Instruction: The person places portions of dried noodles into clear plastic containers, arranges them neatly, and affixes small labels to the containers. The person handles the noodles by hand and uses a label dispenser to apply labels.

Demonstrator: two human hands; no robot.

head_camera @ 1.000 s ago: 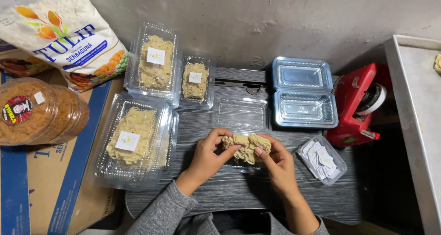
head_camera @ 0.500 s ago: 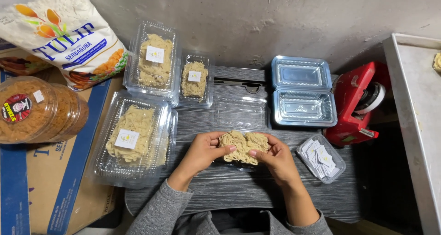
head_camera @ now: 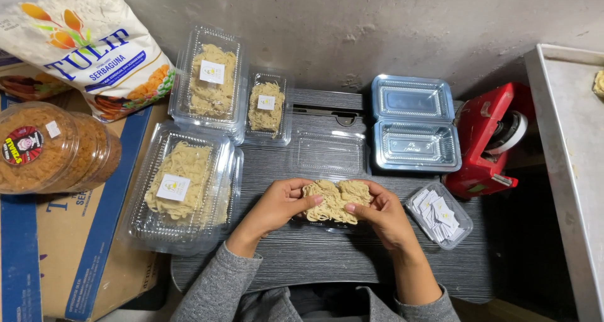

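Both hands press on a pale block of raw noodles [head_camera: 333, 200] that lies in a small clear plastic box on the dark table [head_camera: 327, 259]. My left hand [head_camera: 277, 207] cups its left side, thumb laid over the top. On the right side my right hand [head_camera: 382, 214] grips the block, fingers curled over its edge. The box's open clear lid [head_camera: 328, 153] lies flat just beyond the noodles.
Three packed noodle boxes with white labels sit at the left: a large one [head_camera: 179, 183], another [head_camera: 211, 79], a small one [head_camera: 267, 106]. An empty open box [head_camera: 413, 125], a red tape dispenser [head_camera: 491, 139], a tub of labels [head_camera: 438, 213], a flour bag [head_camera: 88, 42], and a jar [head_camera: 50, 147] surround the table.
The hands have stayed on the noodle block, shifting it slightly and pressing it flatter into the small box. Nothing else has moved.
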